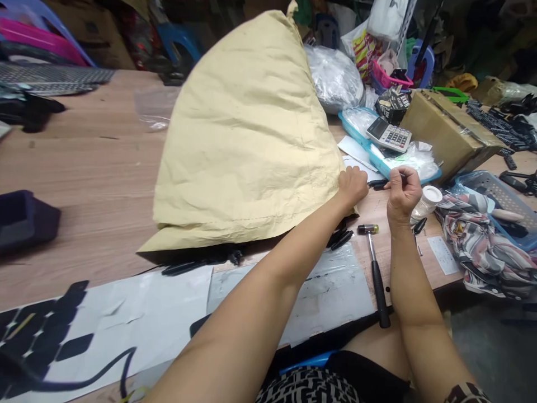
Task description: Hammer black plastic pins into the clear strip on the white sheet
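Observation:
A large tan paper sack (247, 129) stands slumped on the table in front of me, its mouth edge low and towards me. My left hand (353, 186) is closed on the sack's right lower edge. Just right of it, my right hand (403, 193) is closed in a pinch on a thin black object (378, 183), whose kind I cannot make out. Several black parts (342, 238) show from under the sack's edge. A small hammer (377, 274) with a black handle lies between my forearms.
A calculator (389, 135) rests on a blue tray (380, 162) of plastic bags, before a cardboard box (451, 131). A white-capped bottle (427, 202) and bunched patterned cloth (482, 238) are at right. Flat black pieces (46, 330) lie on white sheeting, front left; a dark bin (27, 221) stands left.

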`<action>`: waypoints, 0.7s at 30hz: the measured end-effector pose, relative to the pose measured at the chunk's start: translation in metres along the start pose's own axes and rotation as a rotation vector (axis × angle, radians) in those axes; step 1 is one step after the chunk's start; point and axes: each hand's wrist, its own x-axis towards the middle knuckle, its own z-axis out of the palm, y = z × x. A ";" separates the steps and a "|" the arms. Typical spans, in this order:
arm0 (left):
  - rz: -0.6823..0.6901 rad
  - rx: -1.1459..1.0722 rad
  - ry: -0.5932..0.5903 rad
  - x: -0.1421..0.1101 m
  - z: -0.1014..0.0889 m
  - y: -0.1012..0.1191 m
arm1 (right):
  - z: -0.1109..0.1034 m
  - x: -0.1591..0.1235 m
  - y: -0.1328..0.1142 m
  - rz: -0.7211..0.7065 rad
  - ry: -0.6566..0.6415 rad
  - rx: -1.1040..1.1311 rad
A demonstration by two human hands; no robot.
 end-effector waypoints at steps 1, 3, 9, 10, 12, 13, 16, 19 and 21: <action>0.004 0.033 -0.012 0.004 0.009 -0.001 | 0.000 0.000 0.000 0.007 -0.004 0.001; 0.009 0.049 -0.032 0.006 0.020 -0.005 | 0.000 -0.001 0.000 0.038 -0.014 0.021; 0.024 -0.081 -0.014 0.000 0.011 -0.007 | 0.000 0.000 0.005 0.167 -0.073 0.157; 0.028 -0.159 0.024 -0.006 0.003 -0.006 | 0.000 0.000 0.005 0.187 -0.090 0.176; 0.052 -0.380 0.119 -0.029 -0.016 -0.007 | -0.001 0.000 0.003 0.222 -0.140 0.222; 0.063 -0.507 0.162 -0.046 -0.025 -0.010 | 0.000 0.000 0.001 0.235 -0.174 0.252; 0.045 -0.868 0.177 -0.112 -0.042 -0.029 | 0.004 -0.004 -0.009 0.261 -0.307 0.343; -0.104 -1.083 0.128 -0.175 -0.037 -0.056 | 0.015 -0.017 -0.025 0.320 -0.523 0.410; -0.195 -1.174 0.120 -0.199 -0.030 -0.070 | 0.023 -0.028 -0.036 0.376 -0.713 0.421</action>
